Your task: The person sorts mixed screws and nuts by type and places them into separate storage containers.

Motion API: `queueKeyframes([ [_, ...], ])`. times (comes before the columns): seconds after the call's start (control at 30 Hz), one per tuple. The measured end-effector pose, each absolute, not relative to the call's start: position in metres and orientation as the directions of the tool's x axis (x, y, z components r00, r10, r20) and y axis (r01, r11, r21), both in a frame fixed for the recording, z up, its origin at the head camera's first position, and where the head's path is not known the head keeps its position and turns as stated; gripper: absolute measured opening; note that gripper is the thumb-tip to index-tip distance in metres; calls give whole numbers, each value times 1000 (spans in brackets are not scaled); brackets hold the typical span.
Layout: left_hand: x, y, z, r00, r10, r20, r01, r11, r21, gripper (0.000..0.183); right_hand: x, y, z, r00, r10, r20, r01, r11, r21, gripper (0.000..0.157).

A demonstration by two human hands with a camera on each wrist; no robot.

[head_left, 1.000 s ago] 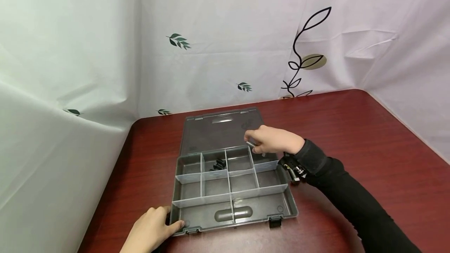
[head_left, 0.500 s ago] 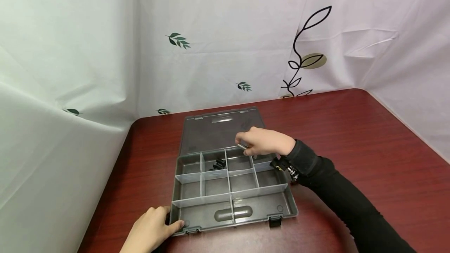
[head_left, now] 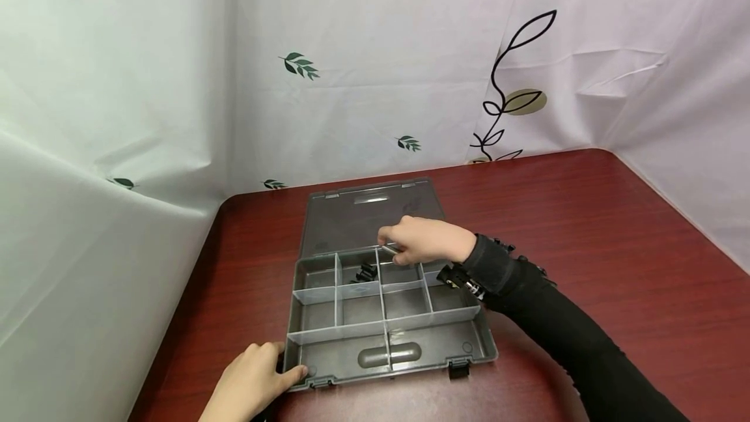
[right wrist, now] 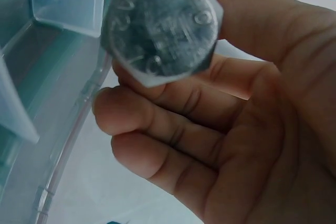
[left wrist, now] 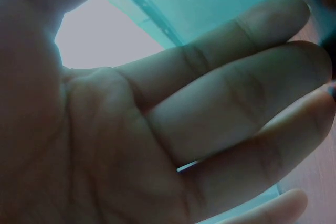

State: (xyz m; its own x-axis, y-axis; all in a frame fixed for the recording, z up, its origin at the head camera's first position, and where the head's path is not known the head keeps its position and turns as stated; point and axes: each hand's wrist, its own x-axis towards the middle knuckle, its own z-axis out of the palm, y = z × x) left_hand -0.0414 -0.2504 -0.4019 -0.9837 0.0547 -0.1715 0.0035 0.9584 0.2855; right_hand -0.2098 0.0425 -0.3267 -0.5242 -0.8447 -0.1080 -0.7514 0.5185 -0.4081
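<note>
A hex-headed bolt [head_left: 390,249] is occupying the middle of the head view, by the back wall of a compartmented storage box [head_left: 439,338], and is not yet resting in any compartment. The right hand [head_left: 422,239] is pinching it between thumb and fingers; in the right-wrist view the hexagonal head is facing the camera at upper middle. Small black pieces [head_left: 367,272], too small to identify, are lying in the back row's second compartment from the left. The far-right back compartment is partly hiding behind the hand, so its contents cannot be told. As a judgement, the work is standing at an early stage: one compartment is bearing pieces, while setting down the bolt is pending. At lower left the left hand [head_left: 249,379] is gripping the box's front corner, its thumb lying over the wall and its fingers reaching along the outer side. The lid [head_left: 346,226] is lying open toward the top of the frame, so closing it is likewise not yet done. The red-brown bench [head_left: 586,213] is supporting everything, and a leaf-patterned cloth [head_left: 363,31] is hanging behind.
</note>
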Motion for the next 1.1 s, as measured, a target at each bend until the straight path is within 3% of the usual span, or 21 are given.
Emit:
queueKeyframes([
  [1.1,-42,-250,-402,-983,54,-178,-3,953,304,31,-202,-25,-319,-427,-898,-108,-801,431,-415,34],
])
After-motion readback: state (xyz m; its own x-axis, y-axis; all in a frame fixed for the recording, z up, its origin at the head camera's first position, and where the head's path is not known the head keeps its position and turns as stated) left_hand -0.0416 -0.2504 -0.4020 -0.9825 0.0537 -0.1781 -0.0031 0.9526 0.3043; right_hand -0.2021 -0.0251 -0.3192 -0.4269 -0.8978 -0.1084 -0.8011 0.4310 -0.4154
